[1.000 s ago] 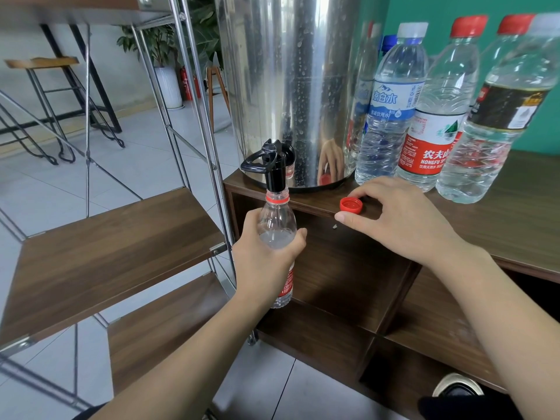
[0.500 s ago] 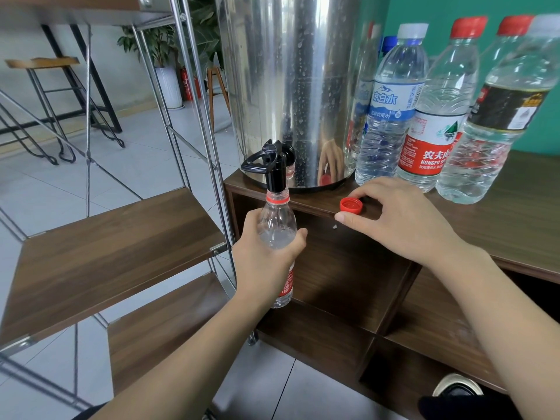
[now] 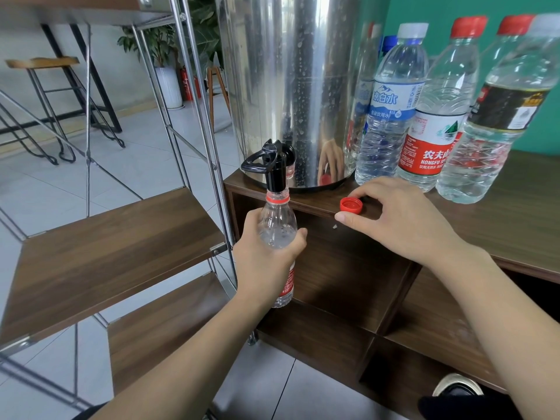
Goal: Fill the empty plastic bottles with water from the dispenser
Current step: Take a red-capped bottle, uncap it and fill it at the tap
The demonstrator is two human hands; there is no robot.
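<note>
A steel water dispenser [image 3: 297,86] stands on the wooden cabinet top [image 3: 515,213]. Its black tap [image 3: 269,165] juts over the cabinet's left edge. My left hand [image 3: 266,262] grips a clear plastic bottle [image 3: 277,228] with a red neck ring and red label, its open mouth pushed up onto the tap spout. Water fills it up to the shoulder. My right hand [image 3: 406,219] rests on the cabinet top, thumb and fingers pinching a red cap [image 3: 351,205] that lies open side up.
Several capped, filled bottles [image 3: 388,116] stand in a row right of the dispenser, against a green wall. A metal-framed shelf unit with wooden boards [image 3: 115,250] stands close on the left. Open cabinet compartments [image 3: 348,277] lie below the hands. A stool and potted plant are far back left.
</note>
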